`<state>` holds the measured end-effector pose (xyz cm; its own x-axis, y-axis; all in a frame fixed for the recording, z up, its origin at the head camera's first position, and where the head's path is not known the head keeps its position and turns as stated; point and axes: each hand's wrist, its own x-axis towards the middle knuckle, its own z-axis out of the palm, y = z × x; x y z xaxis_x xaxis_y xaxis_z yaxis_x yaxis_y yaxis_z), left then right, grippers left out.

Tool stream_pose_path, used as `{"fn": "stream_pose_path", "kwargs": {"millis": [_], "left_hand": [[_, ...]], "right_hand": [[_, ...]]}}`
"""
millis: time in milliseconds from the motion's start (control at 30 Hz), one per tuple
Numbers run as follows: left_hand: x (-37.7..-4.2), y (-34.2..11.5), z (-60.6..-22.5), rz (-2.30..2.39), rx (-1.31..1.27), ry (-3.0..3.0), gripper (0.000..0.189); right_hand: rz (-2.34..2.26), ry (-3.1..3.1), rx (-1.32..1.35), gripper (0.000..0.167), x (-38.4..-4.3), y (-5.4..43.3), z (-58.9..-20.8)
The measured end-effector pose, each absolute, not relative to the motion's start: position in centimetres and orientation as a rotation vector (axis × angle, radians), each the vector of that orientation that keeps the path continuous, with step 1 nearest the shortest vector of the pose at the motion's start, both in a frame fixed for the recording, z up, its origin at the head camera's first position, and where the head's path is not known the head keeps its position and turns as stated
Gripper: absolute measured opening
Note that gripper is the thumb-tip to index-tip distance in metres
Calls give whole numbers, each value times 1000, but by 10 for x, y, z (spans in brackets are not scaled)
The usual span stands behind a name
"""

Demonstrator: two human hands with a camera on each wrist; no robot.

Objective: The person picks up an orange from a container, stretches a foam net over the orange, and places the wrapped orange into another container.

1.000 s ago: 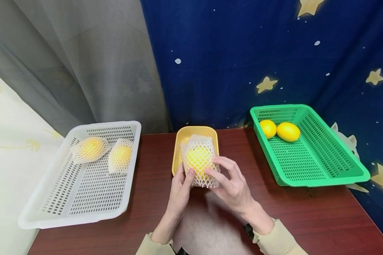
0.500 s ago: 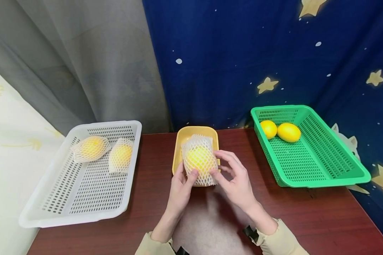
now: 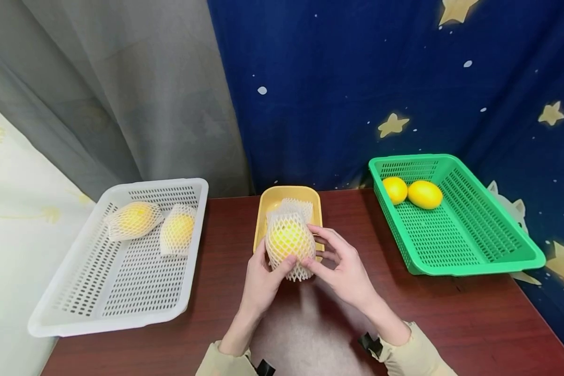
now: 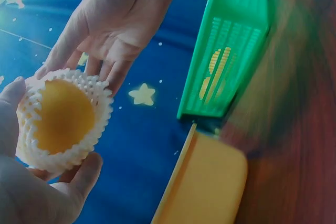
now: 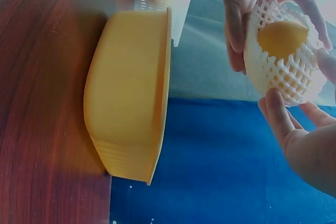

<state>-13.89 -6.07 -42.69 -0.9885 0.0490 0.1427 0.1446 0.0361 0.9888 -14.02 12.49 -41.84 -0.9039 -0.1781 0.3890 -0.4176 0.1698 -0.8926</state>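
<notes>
A lemon (image 3: 290,239) sits inside a white foam net sleeve, raised between both hands in front of the small yellow bin. My left hand (image 3: 259,279) grips it from the left, thumb across the near side. From the right, my right hand (image 3: 347,271) holds the sleeve between its thumb and fingers. Through the sleeve's open end, bare yellow peel (image 4: 65,116) shows in the left wrist view. The right wrist view also shows uncovered peel (image 5: 283,38), with netting around it. More foam net sleeves (image 3: 298,207) lie in the bin, partly hidden behind the lemon.
The yellow bin (image 3: 289,188) stands at the table's back edge. To the left, a white basket (image 3: 122,329) holds two net-wrapped lemons (image 3: 136,218). At right, a green basket (image 3: 456,250) contains two bare lemons (image 3: 425,195). Curtains hang behind the table.
The wrapped lemon has moved slightly left and towards me, and its net's far end now stands lower. My right fingers have shifted from the net's front to its right side.
</notes>
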Motion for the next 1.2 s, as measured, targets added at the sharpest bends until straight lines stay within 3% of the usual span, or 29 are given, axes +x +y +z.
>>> {"fn": "stream_pose_path", "kwargs": {"millis": [300, 567, 833, 1200], "left_hand": [[-133, -91, -414, -1926, -67, -2355, 67], [-117, -164, -385, -1720, 85, -2431, 68], [-111, -239, -378, -1261, 292, -2550, 74], [-109, -304, -380, -1051, 297, -2711, 84]], "right_hand": [[1732, -2179, 734, 61, -136, 97, -426], [1659, -2303, 816, 57, -134, 55, -430], [1389, -2705, 995, 71, -131, -16, -434], [1314, -2873, 895, 79, -144, -76, -443]]}}
